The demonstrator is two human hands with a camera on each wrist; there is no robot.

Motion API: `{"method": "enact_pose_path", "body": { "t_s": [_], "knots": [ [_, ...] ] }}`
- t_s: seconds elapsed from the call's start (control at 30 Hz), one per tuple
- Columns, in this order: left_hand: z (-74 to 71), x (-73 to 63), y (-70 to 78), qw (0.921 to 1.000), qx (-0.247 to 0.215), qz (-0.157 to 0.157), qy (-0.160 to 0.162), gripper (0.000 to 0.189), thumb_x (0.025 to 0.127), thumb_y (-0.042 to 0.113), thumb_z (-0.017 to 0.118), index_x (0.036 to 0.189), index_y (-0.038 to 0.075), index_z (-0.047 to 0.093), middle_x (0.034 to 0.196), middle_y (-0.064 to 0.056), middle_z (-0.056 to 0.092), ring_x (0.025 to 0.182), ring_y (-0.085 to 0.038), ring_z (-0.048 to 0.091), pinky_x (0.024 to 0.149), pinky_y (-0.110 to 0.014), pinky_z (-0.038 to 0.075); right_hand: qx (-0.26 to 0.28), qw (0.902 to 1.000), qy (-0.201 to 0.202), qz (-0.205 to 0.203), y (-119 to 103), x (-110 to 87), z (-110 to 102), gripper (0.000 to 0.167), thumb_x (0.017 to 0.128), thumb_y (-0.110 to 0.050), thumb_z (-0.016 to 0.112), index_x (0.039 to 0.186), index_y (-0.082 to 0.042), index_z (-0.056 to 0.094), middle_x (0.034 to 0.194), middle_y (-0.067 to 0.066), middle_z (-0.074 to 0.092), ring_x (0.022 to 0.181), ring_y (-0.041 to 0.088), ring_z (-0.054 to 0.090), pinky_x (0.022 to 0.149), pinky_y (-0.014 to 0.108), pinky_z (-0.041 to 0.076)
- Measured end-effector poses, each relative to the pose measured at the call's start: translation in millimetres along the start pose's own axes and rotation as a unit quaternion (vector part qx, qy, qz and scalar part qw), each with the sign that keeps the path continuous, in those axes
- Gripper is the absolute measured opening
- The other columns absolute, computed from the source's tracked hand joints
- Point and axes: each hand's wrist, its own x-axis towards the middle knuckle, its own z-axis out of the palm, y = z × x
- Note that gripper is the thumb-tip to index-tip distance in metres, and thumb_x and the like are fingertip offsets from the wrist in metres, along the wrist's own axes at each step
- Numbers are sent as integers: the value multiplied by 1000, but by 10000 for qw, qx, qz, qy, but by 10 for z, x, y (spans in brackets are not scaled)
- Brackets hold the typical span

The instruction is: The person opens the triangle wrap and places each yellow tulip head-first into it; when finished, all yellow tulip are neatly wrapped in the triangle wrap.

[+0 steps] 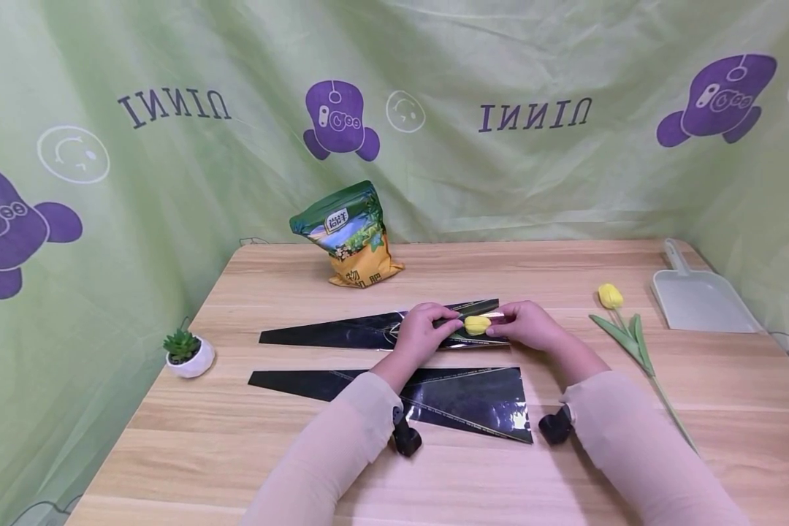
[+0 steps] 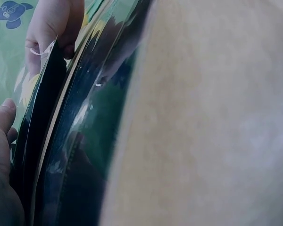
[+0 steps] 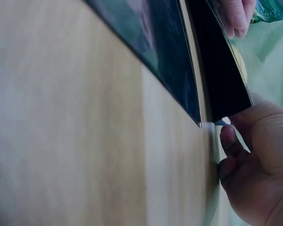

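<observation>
A yellow tulip head (image 1: 477, 325) shows between both hands, lying at the wide right end of a black, glossy flower sleeve (image 1: 342, 332). With curled fingers, my left hand (image 1: 424, 332) grips the sleeve's edge just left of the bloom; in the left wrist view the thumb of the left hand (image 2: 0, 150) is against it. On the other side, my right hand (image 1: 529, 325) pinches the sleeve's open end. The right wrist view has the right hand (image 3: 264, 150) at a corner of the raised black sleeve (image 3: 221, 80). The tulip's stem is mostly hidden.
Nearer me lies a second black sleeve (image 1: 467, 398), flat on the wooden table (image 1: 191, 446). To the right are another yellow tulip (image 1: 610, 296) and a grey dustpan (image 1: 697, 299). A green-and-orange bag (image 1: 355, 241) stands behind; a potted succulent (image 1: 191, 356) sits left.
</observation>
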Motion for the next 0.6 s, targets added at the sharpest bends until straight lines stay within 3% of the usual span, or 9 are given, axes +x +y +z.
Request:
{"method": "enact_pose_path", "body": {
  "t_s": [0.27,0.6],
  "knots": [
    [-19,3,24,9995,248,16,-174,22,89,31,73,104,17,77,108,0,74,108,-18,65,98,-31,49,68,10000,-14,-62,-49,-46,1,39,86,-17,74,119,2,67,113,21,71,109,35,63,101,48,46],
    [-51,1,50,9953,783,180,-539,26,91,33,70,109,16,75,114,0,71,115,-20,61,103,-35,46,-368,9991,105,154,-40,-214,-150,43,90,-21,70,126,0,63,121,24,66,112,38,61,101,53,45]
  ]
}}
